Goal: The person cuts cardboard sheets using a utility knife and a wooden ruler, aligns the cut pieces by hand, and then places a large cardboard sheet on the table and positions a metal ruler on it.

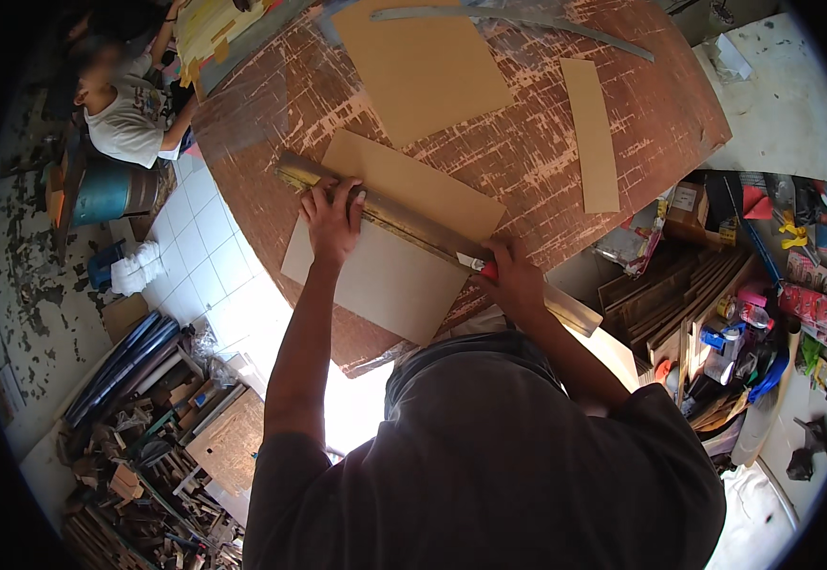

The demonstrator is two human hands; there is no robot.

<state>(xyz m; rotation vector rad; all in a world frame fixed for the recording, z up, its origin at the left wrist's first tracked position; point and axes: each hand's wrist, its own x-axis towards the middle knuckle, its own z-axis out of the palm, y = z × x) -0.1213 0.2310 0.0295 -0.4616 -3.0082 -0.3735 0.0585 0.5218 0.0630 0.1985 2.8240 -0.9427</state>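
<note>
A long metal straightedge (404,220) with brassy ends lies slantwise across a sheet of brown board (375,275) on the worn wooden table. My left hand (333,223) presses down near its far left part, fingers spread over the bar. At the other side, my right hand (520,277) is closed around a red-handled cutter knife (488,271). Its pale metal end points left, close against the straightedge; the tip's contact with the board is too small to make out. Beyond the bar, more brown board (413,180) shows.
Farther back on the table (271,123) lie a large board sheet (423,71), a narrow board strip (592,133) and a thin curved grey strip (527,17). A person (128,114) sits at the far left. Scrap wood (147,427) and stacked boards (660,294) flank me.
</note>
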